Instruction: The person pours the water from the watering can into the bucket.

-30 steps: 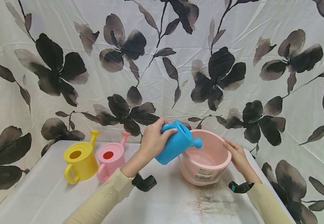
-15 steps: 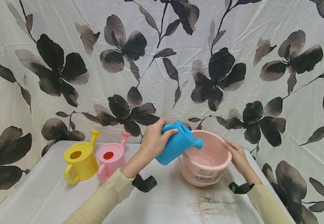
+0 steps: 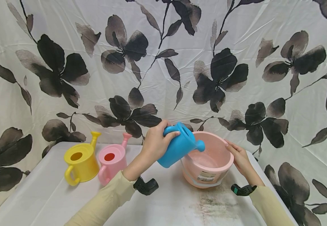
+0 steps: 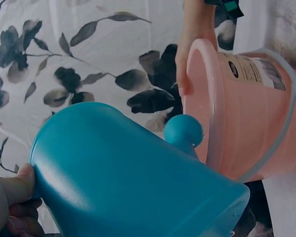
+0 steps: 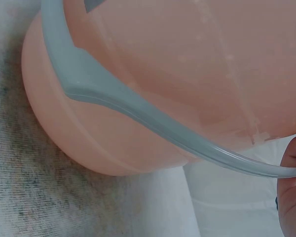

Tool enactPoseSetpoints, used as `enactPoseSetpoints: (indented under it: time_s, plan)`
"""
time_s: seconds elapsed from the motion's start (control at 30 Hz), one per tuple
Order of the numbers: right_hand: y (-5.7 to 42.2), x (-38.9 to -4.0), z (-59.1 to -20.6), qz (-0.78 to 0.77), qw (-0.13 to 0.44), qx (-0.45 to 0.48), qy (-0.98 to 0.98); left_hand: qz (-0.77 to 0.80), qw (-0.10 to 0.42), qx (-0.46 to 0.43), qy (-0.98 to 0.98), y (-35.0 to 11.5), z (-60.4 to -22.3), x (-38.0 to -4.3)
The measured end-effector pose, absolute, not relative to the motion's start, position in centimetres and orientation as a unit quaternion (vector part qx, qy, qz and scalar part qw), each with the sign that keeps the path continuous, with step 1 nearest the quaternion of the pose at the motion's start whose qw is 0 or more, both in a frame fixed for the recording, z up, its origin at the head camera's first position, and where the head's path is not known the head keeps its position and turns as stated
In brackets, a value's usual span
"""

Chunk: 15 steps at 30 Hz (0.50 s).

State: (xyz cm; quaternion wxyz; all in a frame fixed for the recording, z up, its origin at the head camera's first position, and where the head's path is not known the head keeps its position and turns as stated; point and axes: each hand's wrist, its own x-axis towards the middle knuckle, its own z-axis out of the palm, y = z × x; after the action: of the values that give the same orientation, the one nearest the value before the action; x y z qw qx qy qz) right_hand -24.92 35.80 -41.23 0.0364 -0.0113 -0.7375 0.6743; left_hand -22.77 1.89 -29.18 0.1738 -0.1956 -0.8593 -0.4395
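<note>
In the head view my left hand (image 3: 155, 138) grips the handle of a blue watering can (image 3: 177, 149). The can is tipped to the right, and its rounded spout head (image 3: 200, 145) hangs over the left rim of a pink bucket (image 3: 207, 163). No water stream is visible from the spout. My right hand (image 3: 241, 158) holds the bucket's rim at the right side. In the left wrist view, part of the right hand (image 4: 193, 44) reaches over that rim. The right wrist view shows the bucket's side with its grey handle (image 5: 138, 111) hanging down, and some fingers (image 5: 293, 153) at the right edge.
A yellow watering can (image 3: 82, 163) and a pink watering can (image 3: 113, 161) stand upright on the left of the white table (image 3: 157, 207). A brownish stain (image 3: 212, 204) marks the cloth in front of the bucket. Flower-patterned fabric (image 3: 180, 62) hangs behind.
The blue watering can and left hand have sunk very slightly and shifted a touch to the right. The right hand and the bucket have stayed almost still.
</note>
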Motion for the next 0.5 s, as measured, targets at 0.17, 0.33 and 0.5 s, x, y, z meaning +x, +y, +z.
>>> enactPoseSetpoints:
  time_s: [0.17, 0.33, 0.5]
  plan:
    - [35.79, -24.92, -41.26, 0.675, 0.037, -0.015, -0.737, -0.438, 0.175, -0.199, -0.859, 1.94, -29.22, -22.71]
    - [35.79, -24.94, -41.23, 0.673, 0.037, -0.020, -0.738, -0.437, 0.179, -0.204, -0.858, 1.95, -29.22, -22.69]
    - [35.83, -24.97, -41.21, 0.668, 0.037, -0.016, -0.743, -0.435, 0.181, -0.204, -0.858, 1.96, -29.21, -22.69]
